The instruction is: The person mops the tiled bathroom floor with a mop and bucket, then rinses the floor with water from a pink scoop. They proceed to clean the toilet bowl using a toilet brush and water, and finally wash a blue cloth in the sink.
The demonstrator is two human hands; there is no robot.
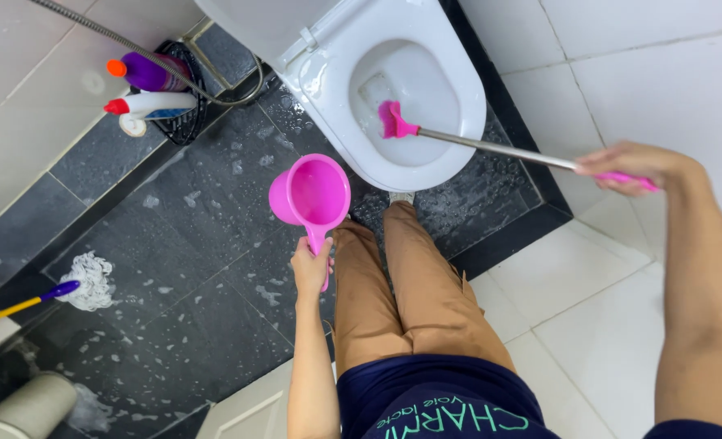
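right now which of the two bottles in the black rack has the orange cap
The purple bottle, the one farther back in the black rack. The white bottle lying beside it has a red cap instead.

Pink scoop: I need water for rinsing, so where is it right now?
In the head view, the pink scoop is left of centre, held by its handle in the left hand, above the wet dark floor just left of the toilet bowl.

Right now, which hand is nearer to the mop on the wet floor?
Left. The left hand, holding the pink dipper, is right of the mop. The right hand is far across, holding the toilet brush.
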